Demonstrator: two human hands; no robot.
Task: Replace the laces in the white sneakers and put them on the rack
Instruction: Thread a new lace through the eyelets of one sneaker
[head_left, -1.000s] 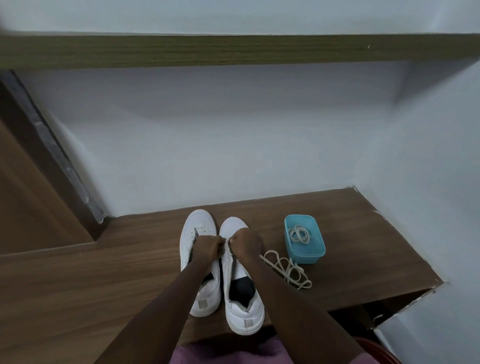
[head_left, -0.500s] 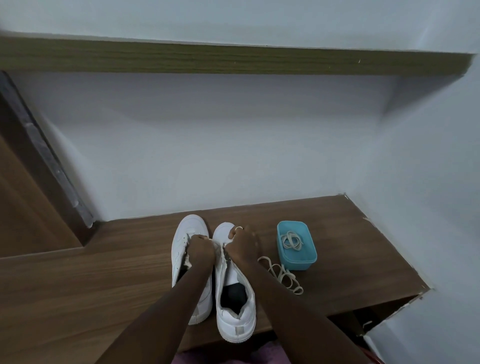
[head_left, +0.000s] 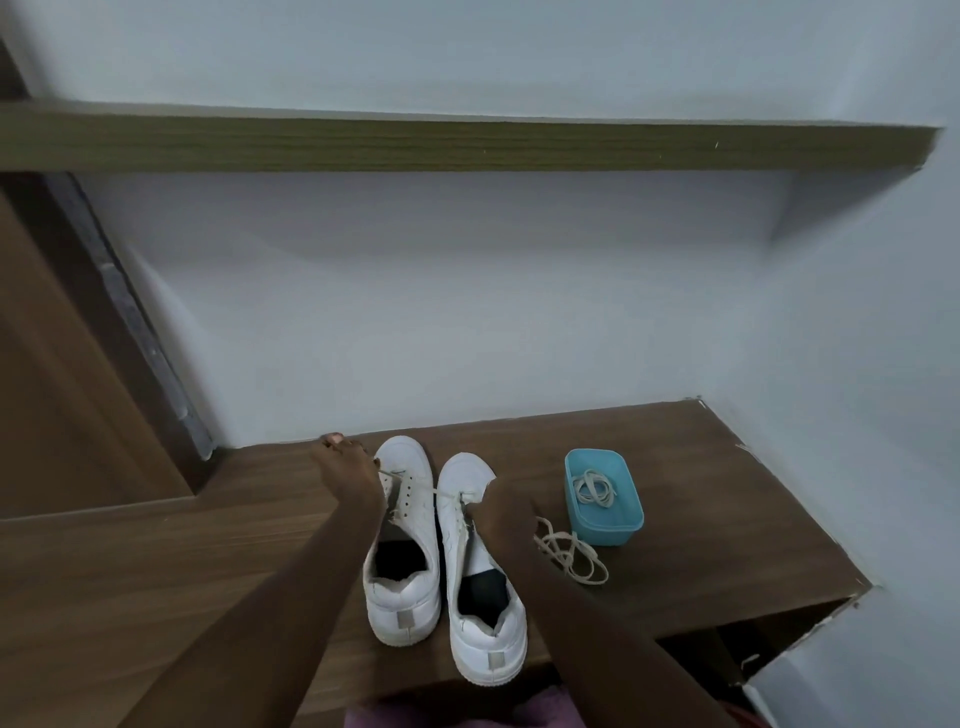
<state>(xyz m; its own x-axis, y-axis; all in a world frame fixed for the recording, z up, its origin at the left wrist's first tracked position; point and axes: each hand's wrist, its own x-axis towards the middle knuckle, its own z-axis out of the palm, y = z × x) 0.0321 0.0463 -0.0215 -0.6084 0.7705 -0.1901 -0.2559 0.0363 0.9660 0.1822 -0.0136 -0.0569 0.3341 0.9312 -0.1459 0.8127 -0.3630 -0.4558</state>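
Observation:
Two white sneakers stand side by side on the wooden surface (head_left: 156, 587), toes toward the wall: the left sneaker (head_left: 402, 545) and the right sneaker (head_left: 480, 587). A pale lace (head_left: 415, 491) runs taut from the right sneaker's eyelets across the left sneaker's toe. My left hand (head_left: 345, 470) is stretched out to the left of the left sneaker, pinching that lace's end. My right hand (head_left: 506, 512) presses on the right sneaker's eyelet area, fingers closed around it.
A blue plastic tub (head_left: 602, 496) with a coiled lace inside stands right of the sneakers. A loose lace (head_left: 571, 556) lies between tub and right sneaker. A wooden shelf (head_left: 467, 143) runs overhead. White walls close off the back and right; an opening (head_left: 753, 644) lies below the surface's right end.
My left hand moved from the gap between the sneakers out to the left and away, drawing the lace taut. The right hand stayed on the right sneaker. The camera tilted slightly.

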